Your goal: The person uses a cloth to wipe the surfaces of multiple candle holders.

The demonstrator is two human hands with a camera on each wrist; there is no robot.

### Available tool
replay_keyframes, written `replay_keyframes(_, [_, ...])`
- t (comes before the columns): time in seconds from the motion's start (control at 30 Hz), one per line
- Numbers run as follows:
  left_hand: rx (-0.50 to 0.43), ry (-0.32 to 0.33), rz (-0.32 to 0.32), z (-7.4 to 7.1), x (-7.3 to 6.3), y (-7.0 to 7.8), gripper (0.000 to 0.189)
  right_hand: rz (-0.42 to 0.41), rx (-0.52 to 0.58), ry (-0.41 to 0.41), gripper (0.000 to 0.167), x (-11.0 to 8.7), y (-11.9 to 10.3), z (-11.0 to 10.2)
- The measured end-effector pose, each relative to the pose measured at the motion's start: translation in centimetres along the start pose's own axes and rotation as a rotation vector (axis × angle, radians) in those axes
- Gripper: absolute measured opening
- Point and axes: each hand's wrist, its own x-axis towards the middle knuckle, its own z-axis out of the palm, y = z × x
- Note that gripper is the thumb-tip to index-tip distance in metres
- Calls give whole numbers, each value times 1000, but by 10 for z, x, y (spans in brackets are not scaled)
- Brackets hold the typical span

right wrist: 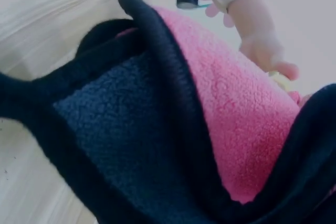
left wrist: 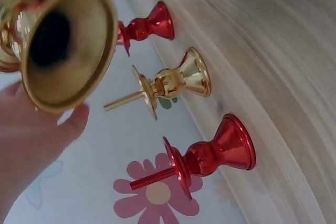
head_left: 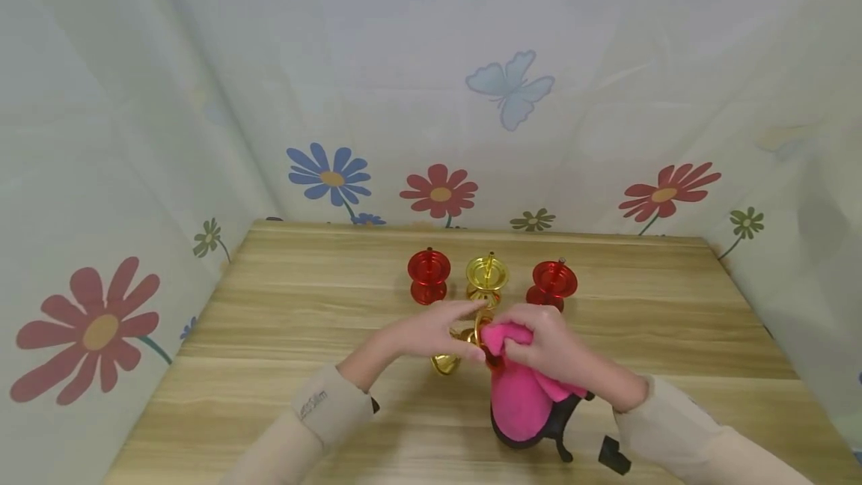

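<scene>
Between both hands, above the table, a shiny gold candle holder [head_left: 445,363] is tilted on its side. My left hand [head_left: 434,331] grips it; in the left wrist view its hollow base [left wrist: 100,51] faces the camera. My right hand [head_left: 548,343] pinches a bunched pink cloth [head_left: 521,403] and presses it against the holder's dish end. The cloth hangs down below the right hand, and in the right wrist view it shows a dark blue-grey patch [right wrist: 115,124] and black edging. The right hand's fingertips are partly hidden by the cloth.
Behind the hands stand a red candle holder [head_left: 429,275] on the left, a gold candle holder [head_left: 487,275] in the middle and another red candle holder [head_left: 552,283] on the right, all upright on the wooden table [head_left: 323,275]. A flowered curtain [head_left: 377,96] hangs beyond the table's back edge.
</scene>
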Motion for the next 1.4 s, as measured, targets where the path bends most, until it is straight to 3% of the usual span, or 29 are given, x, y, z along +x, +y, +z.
replay_keyframes(0.07, [46, 116, 5, 4, -2, 2, 78, 43, -10, 38, 22, 0, 2, 0])
replay_keyframes(0.2, [292, 356, 12, 19, -6, 9, 85, 148, -16, 81, 23, 2, 5, -1])
replay_keyframes(0.33, [533, 448, -3, 32, -4, 14, 93, 204, -9, 81, 23, 2, 5, 0])
replay_keyframes(0.4, [569, 442, 2, 32, -3, 14, 92, 204, -9, 79, 23, 2, 5, 0])
replay_keyframes(0.47, [528, 394, 13, 29, 0, 13, 89, 186, -8, 73, 23, 1, 4, 0])
replay_keyframes(0.53, [451, 287, 19, 22, 1, 10, 87, 141, -9, 57, 23, 0, 3, 1])
replay_keyframes(0.67, [214, 11, 16, 5, 3, 4, 76, 18, 15, -5, 25, -2, 1, 1])
replay_keyframes(0.73, [128, -44, -1, 1, 2, 2, 73, -17, 18, -9, 25, -3, 1, 2])
replay_keyframes(0.8, [92, -7, -13, 1, 1, 1, 73, -6, 21, 21, 24, -4, 3, 2])
replay_keyframes(0.87, [122, 93, -11, 5, -2, 2, 78, 41, 21, 68, 23, -4, 6, 2])
replay_keyframes(0.97, [288, 237, 15, 16, -3, 7, 89, 119, 15, 116, 23, -4, 9, 2])
replay_keyframes(1.07, [486, 314, 29, 26, -1, 11, 100, 160, 13, 113, 23, -5, 10, 1])
replay_keyframes(1.2, [587, 371, 44, 31, 3, 13, 98, 166, 53, 93, 23, -5, 8, 1])
replay_keyframes(1.3, [578, 394, 62, 29, 4, 12, 92, 157, 97, 84, 24, -5, 8, 0])
replay_keyframes(1.4, [543, 368, 44, 26, 3, 11, 89, 176, 142, 65, 23, -6, 9, -3])
